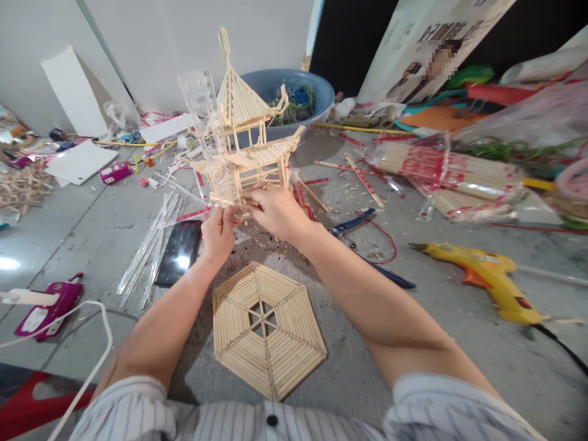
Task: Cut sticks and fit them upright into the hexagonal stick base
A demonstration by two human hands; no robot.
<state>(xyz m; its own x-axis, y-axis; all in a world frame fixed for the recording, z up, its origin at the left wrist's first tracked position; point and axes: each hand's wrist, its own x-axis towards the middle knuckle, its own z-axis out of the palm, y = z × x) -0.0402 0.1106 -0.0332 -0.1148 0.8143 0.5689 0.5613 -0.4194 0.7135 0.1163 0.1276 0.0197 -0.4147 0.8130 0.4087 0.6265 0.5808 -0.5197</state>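
A model pagoda of thin wooden sticks (264, 160) stands on the floor in front of me, with two tiers of flared roofs and a pointed top. Upright against its left side is a clear plastic ruler (212, 125). My left hand (218, 234) is closed in a pinch at the ruler's lower end. Beside it, my right hand (278, 211) has its fingers pressed together at the pagoda's base; what lies between them is hidden. Between my forearms, a hexagonal panel of wooden sticks (287, 306) lies flat, with an opening at its centre.
On the right lie a yellow glue gun (491, 275), blue-handled pliers (351, 225) and bagged wooden sticks (459, 177). Left are a black phone (178, 254), clear glue sticks (149, 248) and a purple power strip (48, 309). A blue basin (316, 92) stands behind the pagoda.
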